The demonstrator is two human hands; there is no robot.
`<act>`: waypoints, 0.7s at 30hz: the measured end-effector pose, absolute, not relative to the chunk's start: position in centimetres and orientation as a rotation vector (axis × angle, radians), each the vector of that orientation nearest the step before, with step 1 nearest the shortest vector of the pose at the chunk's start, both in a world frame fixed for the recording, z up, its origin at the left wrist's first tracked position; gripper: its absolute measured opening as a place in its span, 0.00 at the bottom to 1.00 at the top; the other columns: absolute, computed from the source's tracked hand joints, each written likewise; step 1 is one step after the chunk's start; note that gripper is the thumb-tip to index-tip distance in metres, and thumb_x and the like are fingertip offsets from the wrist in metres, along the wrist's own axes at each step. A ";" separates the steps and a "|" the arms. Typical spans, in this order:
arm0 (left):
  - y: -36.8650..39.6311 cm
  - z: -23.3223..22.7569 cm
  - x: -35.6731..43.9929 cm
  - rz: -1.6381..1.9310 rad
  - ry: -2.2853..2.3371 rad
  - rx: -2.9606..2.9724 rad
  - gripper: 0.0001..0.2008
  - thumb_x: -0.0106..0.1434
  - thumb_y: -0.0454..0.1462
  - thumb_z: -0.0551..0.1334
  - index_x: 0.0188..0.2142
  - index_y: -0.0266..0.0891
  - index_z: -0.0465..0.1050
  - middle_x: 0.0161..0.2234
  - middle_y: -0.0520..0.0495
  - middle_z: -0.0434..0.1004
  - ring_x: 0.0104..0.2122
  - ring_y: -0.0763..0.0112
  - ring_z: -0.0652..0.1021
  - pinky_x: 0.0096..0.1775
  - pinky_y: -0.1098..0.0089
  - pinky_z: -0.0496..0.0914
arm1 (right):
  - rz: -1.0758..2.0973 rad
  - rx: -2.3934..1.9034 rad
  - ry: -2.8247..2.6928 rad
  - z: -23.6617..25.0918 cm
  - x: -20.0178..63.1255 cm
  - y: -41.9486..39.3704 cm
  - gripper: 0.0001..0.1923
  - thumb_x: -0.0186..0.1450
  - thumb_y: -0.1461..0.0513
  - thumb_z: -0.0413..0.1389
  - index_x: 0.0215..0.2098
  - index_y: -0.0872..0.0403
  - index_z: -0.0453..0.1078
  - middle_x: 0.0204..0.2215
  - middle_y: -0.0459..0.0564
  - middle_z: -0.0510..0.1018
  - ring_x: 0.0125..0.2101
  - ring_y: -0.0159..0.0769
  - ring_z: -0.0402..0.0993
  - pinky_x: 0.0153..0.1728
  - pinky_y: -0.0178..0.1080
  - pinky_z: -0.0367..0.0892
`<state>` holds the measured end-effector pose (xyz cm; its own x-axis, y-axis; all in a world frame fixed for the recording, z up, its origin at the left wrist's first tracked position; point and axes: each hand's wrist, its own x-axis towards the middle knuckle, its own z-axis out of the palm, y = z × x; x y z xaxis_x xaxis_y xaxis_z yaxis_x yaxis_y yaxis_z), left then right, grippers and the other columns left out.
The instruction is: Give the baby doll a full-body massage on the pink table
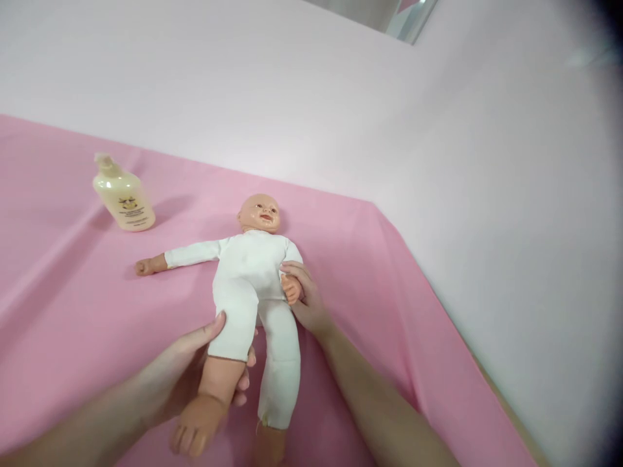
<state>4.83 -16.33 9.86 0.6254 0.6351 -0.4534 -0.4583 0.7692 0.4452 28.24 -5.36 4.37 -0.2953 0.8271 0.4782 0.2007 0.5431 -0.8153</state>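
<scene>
A baby doll (250, 266) with a white cloth body lies face up, its head away from me. My left hand (214, 363) is wrapped round the doll's leg on the left at the lower leg, thumb on top and fingertips showing on the far side. That leg is raised and bent, with its bare foot towards me. At the doll's right-hand side, my right hand (306, 295) is closed round its forearm; the doll's small hand (291, 288) shows beside my fingers. The doll's other arm (192, 254) stretches out to the left.
A pale yellow pump bottle (127, 201) stands at the upper left, beyond the doll's outstretched arm. Pink cloth (350, 253) covers the table under everything, with folds at left and right. A white wall (243, 84) rises behind it and along the right.
</scene>
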 end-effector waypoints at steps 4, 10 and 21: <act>-16.9 9.7 4.9 0.565 0.529 0.336 0.22 0.64 0.53 0.64 0.45 0.37 0.78 0.36 0.43 0.80 0.32 0.62 0.80 0.36 0.63 0.74 | 0.853 -0.913 -1.662 4.2 28.1 -5.6 0.20 0.61 0.63 0.58 0.52 0.45 0.72 0.53 0.50 0.76 0.58 0.44 0.69 0.64 0.50 0.61; -17.1 9.3 3.8 0.408 0.443 0.501 0.25 0.63 0.51 0.66 0.53 0.40 0.74 0.40 0.42 0.81 0.38 0.57 0.82 0.42 0.62 0.72 | 0.946 -1.085 -1.468 3.7 27.9 -5.4 0.23 0.62 0.61 0.57 0.56 0.45 0.69 0.53 0.48 0.76 0.57 0.42 0.70 0.63 0.47 0.62; -17.1 8.8 3.6 0.375 0.288 0.612 0.30 0.54 0.46 0.73 0.54 0.41 0.72 0.43 0.42 0.80 0.39 0.55 0.82 0.43 0.59 0.71 | 0.973 -1.184 -1.087 1.8 28.0 -4.0 0.32 0.58 0.54 0.61 0.60 0.47 0.64 0.35 0.47 0.76 0.32 0.39 0.72 0.42 0.47 0.72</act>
<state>3.57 -17.14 8.78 0.8935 0.4229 -0.1510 -0.2550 0.7546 0.6046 27.99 -4.00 1.85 0.2143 0.9687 0.1256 -0.0186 0.1326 -0.9910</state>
